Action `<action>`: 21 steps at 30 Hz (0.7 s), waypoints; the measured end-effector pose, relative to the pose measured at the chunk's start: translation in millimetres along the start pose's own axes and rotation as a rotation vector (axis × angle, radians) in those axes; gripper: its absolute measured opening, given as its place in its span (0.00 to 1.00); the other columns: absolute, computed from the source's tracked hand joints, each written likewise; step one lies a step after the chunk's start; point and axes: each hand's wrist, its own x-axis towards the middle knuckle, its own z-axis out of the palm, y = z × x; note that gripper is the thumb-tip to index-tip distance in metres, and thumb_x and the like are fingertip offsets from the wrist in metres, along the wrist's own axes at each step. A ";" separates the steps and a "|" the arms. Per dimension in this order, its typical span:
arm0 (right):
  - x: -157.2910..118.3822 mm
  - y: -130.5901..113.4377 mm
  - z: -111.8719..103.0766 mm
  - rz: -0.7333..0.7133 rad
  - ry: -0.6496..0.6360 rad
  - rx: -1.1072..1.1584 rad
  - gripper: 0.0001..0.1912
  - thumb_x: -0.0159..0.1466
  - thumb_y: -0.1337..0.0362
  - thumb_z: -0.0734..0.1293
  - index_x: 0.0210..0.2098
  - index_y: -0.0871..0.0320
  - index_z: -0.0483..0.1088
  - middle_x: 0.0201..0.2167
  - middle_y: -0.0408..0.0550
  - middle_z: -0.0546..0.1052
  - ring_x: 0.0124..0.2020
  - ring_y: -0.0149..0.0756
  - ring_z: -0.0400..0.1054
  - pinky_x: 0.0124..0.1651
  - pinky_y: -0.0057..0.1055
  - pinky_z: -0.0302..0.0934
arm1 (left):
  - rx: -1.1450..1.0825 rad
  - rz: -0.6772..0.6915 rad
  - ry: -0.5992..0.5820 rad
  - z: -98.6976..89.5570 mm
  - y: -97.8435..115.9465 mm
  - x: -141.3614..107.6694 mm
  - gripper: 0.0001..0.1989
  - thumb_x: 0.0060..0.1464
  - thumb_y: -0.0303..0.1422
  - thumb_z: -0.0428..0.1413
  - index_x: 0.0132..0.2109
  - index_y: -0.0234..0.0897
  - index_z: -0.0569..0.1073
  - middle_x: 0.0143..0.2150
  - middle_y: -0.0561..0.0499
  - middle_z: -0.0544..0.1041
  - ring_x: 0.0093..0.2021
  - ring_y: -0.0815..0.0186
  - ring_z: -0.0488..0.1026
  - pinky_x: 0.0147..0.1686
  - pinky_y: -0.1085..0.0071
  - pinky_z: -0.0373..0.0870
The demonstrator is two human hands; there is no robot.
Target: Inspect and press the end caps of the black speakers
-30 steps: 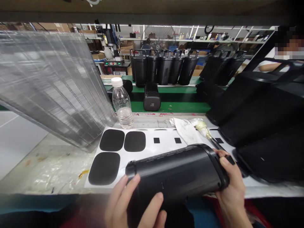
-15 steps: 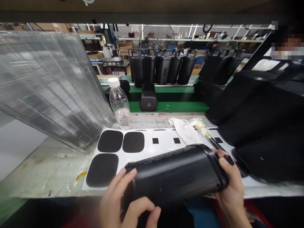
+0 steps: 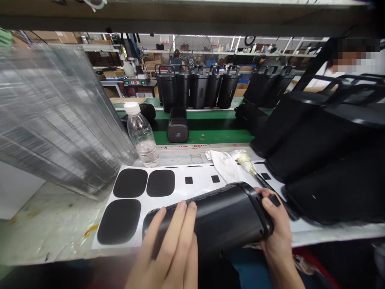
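A black canister-shaped housing (image 3: 224,220) lies tilted on its side near the table's front edge, its right end raised. My right hand (image 3: 276,224) is closed around that right end, thumb on top. A small dark piece (image 3: 274,200) shows by the thumb; whether it belongs to the housing I cannot tell. Across the left part of the housing my left hand (image 3: 173,249) rests with fingers stretched out, covering the left end. Beneath and behind is a white sheet (image 3: 168,204) with large rounded black pads (image 3: 118,221) and small black squares (image 3: 215,179).
A water bottle (image 3: 142,138) stands beside a shiny silver panel (image 3: 57,116) at left. A white cloth (image 3: 224,164) and a wrapped-tip brush-like tool (image 3: 249,166) lie behind the housing. Several dark housings (image 3: 325,160) crowd the right; more stand beyond the green belt (image 3: 207,136). A person sits at far right.
My left hand has gone from bent fingers at the housing's left end to stretched fingers over its surface. My right hand keeps its hold. The whole view has shifted slightly.
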 end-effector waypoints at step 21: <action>-0.5 2.1 -0.7 0.008 -0.018 0.045 0.21 0.46 0.51 0.77 0.32 0.55 0.69 0.35 0.42 0.72 0.41 0.35 0.67 0.47 0.29 0.63 | -0.612 -0.854 -0.188 -2.4 6.6 -28.1 0.20 0.60 0.36 0.54 0.58 0.41 0.64 0.64 0.39 0.63 0.62 0.50 0.66 0.54 0.54 0.73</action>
